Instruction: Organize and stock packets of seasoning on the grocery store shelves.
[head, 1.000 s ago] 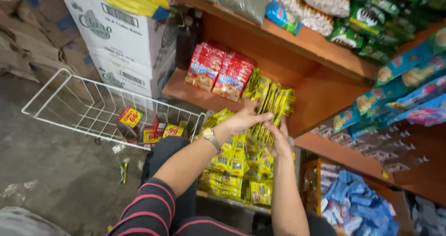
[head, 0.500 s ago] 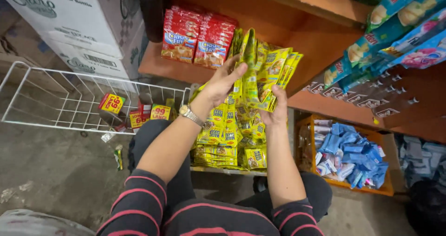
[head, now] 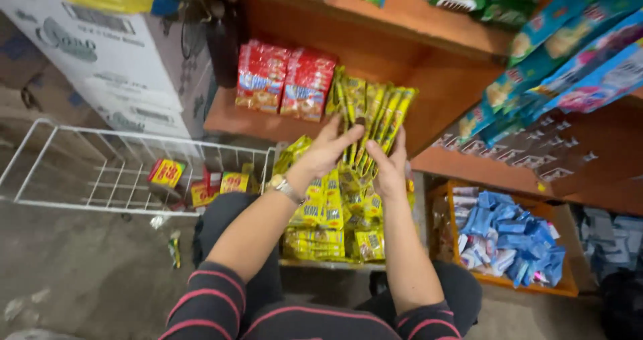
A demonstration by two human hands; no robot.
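Both hands are reaching up to a row of yellow-green packets (head: 375, 115) that is standing upright on the orange wooden shelf (head: 248, 120), just right of two stacks of red snack packs (head: 284, 80). The left hand (head: 326, 151) is resting its spread fingers against the front of the row, its grip open and flat rather than closed on any one packet; a wristwatch (head: 288, 190) is showing at its wrist. The right hand (head: 390, 166) is pressing in from the other side, fingers together and pointing up along the packets, and whether its thumb is pinching one cannot be told. Below the hands, a pile of yellow packets (head: 333, 229) is lying on a lower ledge, in front of the person's knees. To the left, a white wire basket (head: 100, 172) is holding a few small yellow and red packs (head: 167, 172). To the right, an orange tray (head: 539, 288) is holding blue wrapped items (head: 509, 236).
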